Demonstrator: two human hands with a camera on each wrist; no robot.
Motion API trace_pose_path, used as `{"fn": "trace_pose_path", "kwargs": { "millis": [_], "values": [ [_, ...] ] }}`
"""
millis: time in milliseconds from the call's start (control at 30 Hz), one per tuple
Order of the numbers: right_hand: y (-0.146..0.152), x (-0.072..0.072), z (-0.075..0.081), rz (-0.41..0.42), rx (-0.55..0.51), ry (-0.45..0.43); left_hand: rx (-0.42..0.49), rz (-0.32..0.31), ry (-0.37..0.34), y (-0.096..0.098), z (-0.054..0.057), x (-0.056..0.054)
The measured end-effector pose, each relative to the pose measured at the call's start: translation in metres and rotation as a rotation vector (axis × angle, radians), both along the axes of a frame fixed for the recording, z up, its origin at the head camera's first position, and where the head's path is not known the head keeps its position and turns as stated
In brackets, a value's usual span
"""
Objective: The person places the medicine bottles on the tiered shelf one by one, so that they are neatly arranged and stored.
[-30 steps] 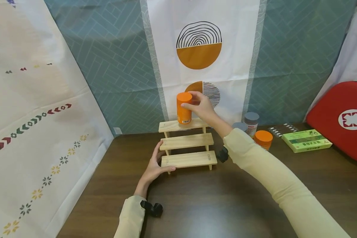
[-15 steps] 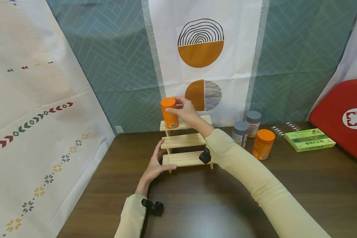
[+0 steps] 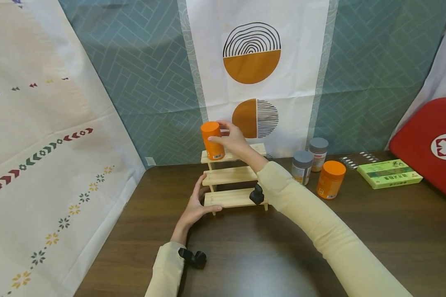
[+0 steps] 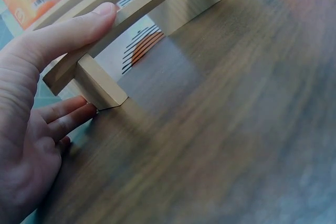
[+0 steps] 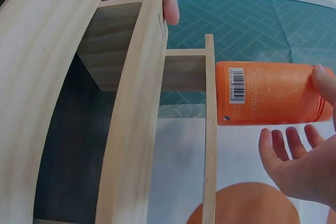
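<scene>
A three-tier wooden display stand [image 3: 230,176] is on the brown table. My left hand [image 3: 193,208] grips its left end; in the left wrist view the thumb [image 4: 79,32] lies along the lowest tier and the fingers are round the side leg. An orange bottle [image 3: 212,142] with an orange lid stands upright at the left end of the top tier. Beside it is my right hand [image 3: 235,139], thumb against the bottle near the lid. In the right wrist view the right fingers [image 5: 281,150] are spread, with a small gap from the bottle's side.
Two grey-lidded bottles [image 3: 302,167] and another orange bottle [image 3: 330,179] stand right of the stand. Farther right lie a blister pack [image 3: 358,160], a green box [image 3: 389,173] and a red case [image 3: 427,148]. A patterned cloth [image 3: 163,82] hangs close behind.
My right hand has brought the orange bottle leftward along the top tier to its left end, where it has stayed for the last half second. The left hand stays on the stand.
</scene>
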State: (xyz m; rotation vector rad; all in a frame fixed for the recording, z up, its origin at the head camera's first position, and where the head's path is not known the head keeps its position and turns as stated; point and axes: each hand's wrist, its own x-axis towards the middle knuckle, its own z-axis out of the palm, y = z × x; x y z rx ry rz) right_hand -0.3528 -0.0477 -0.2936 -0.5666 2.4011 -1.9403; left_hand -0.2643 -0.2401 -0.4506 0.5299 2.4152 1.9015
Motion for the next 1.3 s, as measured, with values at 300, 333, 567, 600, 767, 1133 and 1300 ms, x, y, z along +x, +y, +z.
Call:
{"fn": "trace_pose_path", "kwargs": {
  "millis": [300, 333, 567, 600, 767, 1133, 1300],
  "values": [
    [0.018, 0.005, -0.007, -0.029, -0.002, -0.006, 0.005, -0.002, 0.008, 0.000, -0.003, 0.001],
    [0.021, 0.007, -0.007, -0.031, -0.004, -0.005, 0.005, -0.002, 0.011, 0.000, -0.003, 0.001],
    [0.047, 0.025, -0.010, -0.032, -0.024, 0.006, 0.009, 0.006, 0.014, -0.002, -0.003, 0.004],
    [0.051, 0.028, -0.010, -0.027, -0.030, 0.012, 0.009, 0.004, 0.013, -0.002, -0.003, 0.004],
    [0.078, 0.042, -0.009, -0.003, -0.033, 0.047, 0.005, 0.006, 0.014, -0.003, -0.003, 0.004],
    [0.150, 0.061, -0.006, -0.121, 0.038, 0.109, -0.003, 0.012, 0.023, -0.003, -0.002, 0.003],
    [0.187, 0.071, -0.008, -0.187, 0.130, 0.116, -0.018, 0.012, 0.029, -0.001, -0.002, 0.002]
  ]
}}
